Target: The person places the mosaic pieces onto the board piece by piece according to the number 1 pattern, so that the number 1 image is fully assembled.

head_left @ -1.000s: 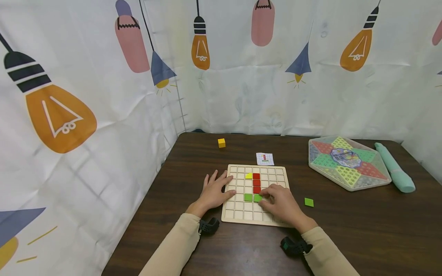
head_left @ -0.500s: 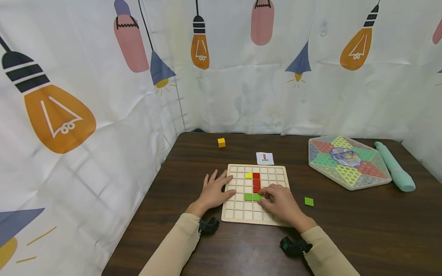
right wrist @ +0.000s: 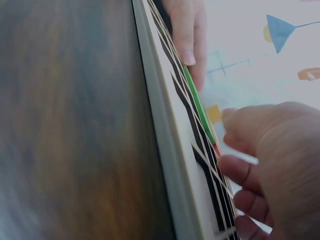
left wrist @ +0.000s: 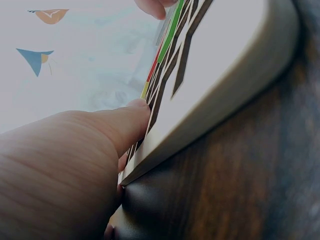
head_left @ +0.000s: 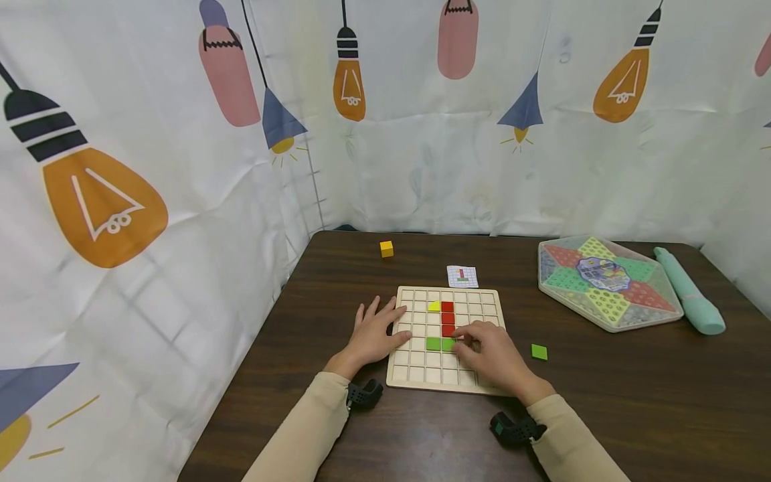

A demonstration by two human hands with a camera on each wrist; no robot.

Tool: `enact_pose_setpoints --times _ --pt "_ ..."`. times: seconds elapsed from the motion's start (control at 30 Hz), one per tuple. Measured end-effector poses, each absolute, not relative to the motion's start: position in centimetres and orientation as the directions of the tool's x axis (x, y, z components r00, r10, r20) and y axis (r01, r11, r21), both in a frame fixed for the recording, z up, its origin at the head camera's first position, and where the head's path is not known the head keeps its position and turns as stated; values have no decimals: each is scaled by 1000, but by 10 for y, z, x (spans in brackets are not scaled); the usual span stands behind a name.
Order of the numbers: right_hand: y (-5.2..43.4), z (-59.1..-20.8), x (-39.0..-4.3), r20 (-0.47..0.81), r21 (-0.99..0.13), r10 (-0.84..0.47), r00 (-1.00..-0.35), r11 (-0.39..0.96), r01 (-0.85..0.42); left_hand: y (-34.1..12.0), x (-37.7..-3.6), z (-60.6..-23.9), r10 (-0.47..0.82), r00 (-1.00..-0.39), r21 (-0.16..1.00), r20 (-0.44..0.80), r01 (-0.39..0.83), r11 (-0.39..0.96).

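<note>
The square wooden grid board (head_left: 421,378) lies on the dark table. In its cells sit a yellow piece (head_left: 434,306), a column of red tiles (head_left: 448,318) and two green tiles (head_left: 433,344) side by side. My left hand (head_left: 371,338) rests on the board's left edge, fingers spread and thumb on the frame. My right hand (head_left: 489,351) is over the board's right half, fingers loosely bent. Its index finger and thumb are at the right edge of the right green tile (head_left: 448,344), which looks flat in its cell; no piece shows between them in the right wrist view.
A loose green tile (head_left: 539,352) lies right of the board. Behind the board are a small pattern card (head_left: 462,277) and a yellow cube (head_left: 387,250). At the back right sit a hexagonal star-patterned game board (head_left: 608,284) and a rolled mint-green cloth-like item (head_left: 689,292).
The right green tile, slightly askew a second ago, now lines up with its neighbour. My right thumb and index finger have shifted slightly right. My left hand stays in place.
</note>
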State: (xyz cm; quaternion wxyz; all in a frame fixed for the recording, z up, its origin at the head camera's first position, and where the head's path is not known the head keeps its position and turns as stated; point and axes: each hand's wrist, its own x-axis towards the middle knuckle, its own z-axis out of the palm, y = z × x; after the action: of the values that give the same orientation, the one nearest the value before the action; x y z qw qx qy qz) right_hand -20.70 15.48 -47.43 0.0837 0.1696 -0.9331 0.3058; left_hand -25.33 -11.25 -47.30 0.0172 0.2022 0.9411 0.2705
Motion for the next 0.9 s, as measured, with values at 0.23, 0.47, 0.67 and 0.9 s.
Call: enact_pose_setpoints --times 0.23,0.47,0.67,0.9 --pt "163 -468 -208 275 -562 -215 -937 755 -338 -113 -254 -474 394 -916 514 80 376 771" --pt "176 -464 -211 288 -539 -197 -937 775 -329 -113 -254 -475 392 -917 509 77 374 775" --pt "195 -462 -214 293 -536 -183 -938 781 -320 -114 -254 -475 392 -917 511 74 372 775" --pt "226 -458 -216 329 -563 -139 -934 765 -313 -113 -254 -475 391 -918 509 70 370 777"
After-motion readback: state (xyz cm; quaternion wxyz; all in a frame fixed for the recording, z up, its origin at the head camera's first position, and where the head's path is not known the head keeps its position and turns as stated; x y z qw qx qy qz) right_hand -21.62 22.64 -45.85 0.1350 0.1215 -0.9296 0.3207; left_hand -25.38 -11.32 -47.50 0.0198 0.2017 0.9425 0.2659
